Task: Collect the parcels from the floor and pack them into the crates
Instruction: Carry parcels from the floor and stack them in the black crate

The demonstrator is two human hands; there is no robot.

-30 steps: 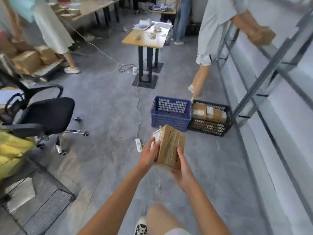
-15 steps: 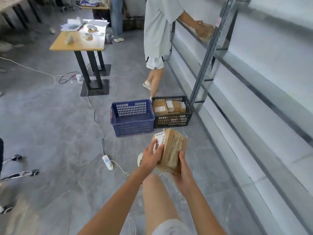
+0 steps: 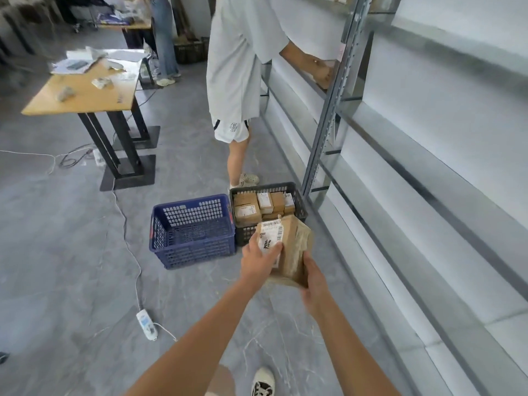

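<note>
I hold a brown cardboard parcel (image 3: 291, 247) with a white shipping label in front of me, above the floor. My left hand (image 3: 258, 262) grips its labelled left face, thumb over the label. My right hand (image 3: 314, 284) holds its lower right side from beneath. Just beyond the parcel stand two crates side by side: a blue crate (image 3: 191, 232) that looks empty, and a black crate (image 3: 298, 195) holding several brown parcels (image 3: 247, 210). The parcel hides the black crate's near right corner.
A person in light shorts (image 3: 237, 81) stands just behind the black crate, reaching into the metal shelving (image 3: 328, 124) on the right. A wooden table (image 3: 85, 95) stands at left. A white cable and power strip (image 3: 147, 324) lie on the grey floor.
I have walked closer to the crates; they now loom larger, directly beyond the parcel. Both hands keep the same hold on the parcel. The other person still reaches into the shelving.
</note>
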